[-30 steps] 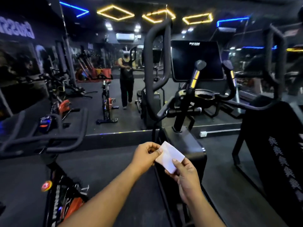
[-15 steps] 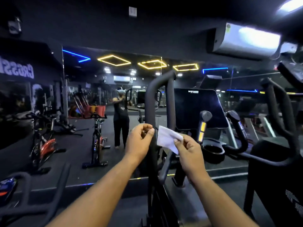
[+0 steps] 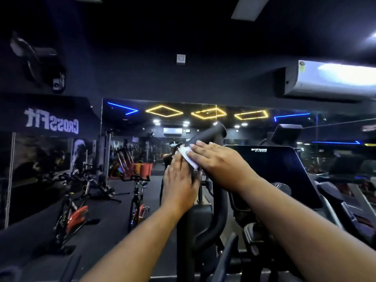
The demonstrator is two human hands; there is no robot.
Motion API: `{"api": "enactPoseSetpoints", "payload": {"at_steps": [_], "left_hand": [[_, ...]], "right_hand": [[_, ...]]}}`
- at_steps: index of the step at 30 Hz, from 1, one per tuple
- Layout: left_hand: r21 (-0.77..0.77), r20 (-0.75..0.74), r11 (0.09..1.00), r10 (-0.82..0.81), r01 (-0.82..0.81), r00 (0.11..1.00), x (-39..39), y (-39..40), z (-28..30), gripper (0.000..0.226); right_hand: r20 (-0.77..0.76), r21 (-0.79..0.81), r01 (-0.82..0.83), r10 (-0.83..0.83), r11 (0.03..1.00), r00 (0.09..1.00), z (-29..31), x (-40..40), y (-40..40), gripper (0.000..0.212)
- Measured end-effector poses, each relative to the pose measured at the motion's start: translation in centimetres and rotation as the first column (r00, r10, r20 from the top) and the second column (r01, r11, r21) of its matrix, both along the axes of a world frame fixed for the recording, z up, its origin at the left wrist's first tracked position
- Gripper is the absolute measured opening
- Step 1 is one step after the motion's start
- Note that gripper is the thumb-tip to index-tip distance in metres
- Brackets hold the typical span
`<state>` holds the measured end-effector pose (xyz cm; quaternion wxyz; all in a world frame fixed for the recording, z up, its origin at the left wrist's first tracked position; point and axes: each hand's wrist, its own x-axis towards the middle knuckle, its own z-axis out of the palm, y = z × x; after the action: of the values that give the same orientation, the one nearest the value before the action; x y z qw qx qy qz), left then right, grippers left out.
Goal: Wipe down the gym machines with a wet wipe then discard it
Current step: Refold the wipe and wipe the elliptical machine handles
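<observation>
The black upright handle bar (image 3: 213, 132) of a cardio machine rises in front of me, beside its dark console screen (image 3: 270, 169). A white wet wipe (image 3: 188, 156) lies against the bar just below its tip. My right hand (image 3: 217, 161) presses on the wipe from the right with straight fingers. My left hand (image 3: 180, 184) lies along the bar from the left, its fingertips on the wipe's lower edge and its thumb on the bar's right side. Most of the wipe is hidden under the two hands.
A mirror wall (image 3: 126, 151) stands behind the machine. Spin bikes (image 3: 71, 212) (image 3: 138, 202) stand on the dark floor to the left. Another machine (image 3: 345, 196) is close on the right. An air conditioner (image 3: 329, 78) hangs high on the right.
Both hands rose and carried the wipe from mid-air onto the handle bar. My view tilted upward. The pinch on the wipe gave way to flat fingers pressing it on the bar.
</observation>
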<state>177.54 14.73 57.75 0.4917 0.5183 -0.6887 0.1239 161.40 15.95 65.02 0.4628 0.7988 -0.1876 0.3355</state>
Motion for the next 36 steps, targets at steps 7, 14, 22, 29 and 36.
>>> {"api": "enactPoseSetpoints", "payload": {"at_steps": [7,14,22,29,36], "left_hand": [[-0.133,-0.006,0.985,-0.113,0.112,0.994,0.0,-1.4,-2.0,0.079],[-0.142,-0.072,0.964,-0.238,0.226,0.969,0.3,-1.3,-1.8,0.074],[-0.124,-0.098,0.95,-0.299,0.286,0.949,0.6,-1.0,-2.0,0.079],[-0.174,-0.154,0.932,-0.343,0.317,0.926,0.6,-1.2,-2.2,0.082],[-0.153,-0.137,0.939,-0.33,0.309,0.934,0.6,-0.3,-2.2,0.09]], "right_hand": [[0.534,-0.15,-0.036,0.111,0.988,0.838,5.2,-2.4,-2.3,0.049],[0.303,0.214,0.071,-0.136,0.974,0.943,0.5,1.3,-5.6,0.059],[0.368,0.102,0.173,-0.199,0.98,0.908,2.0,-1.3,-7.1,0.053],[0.127,0.214,-0.005,-0.023,0.977,0.992,-2.4,3.8,-4.6,0.069],[0.62,0.083,-0.109,0.035,0.991,0.784,3.4,-1.3,-4.1,0.059]]}}
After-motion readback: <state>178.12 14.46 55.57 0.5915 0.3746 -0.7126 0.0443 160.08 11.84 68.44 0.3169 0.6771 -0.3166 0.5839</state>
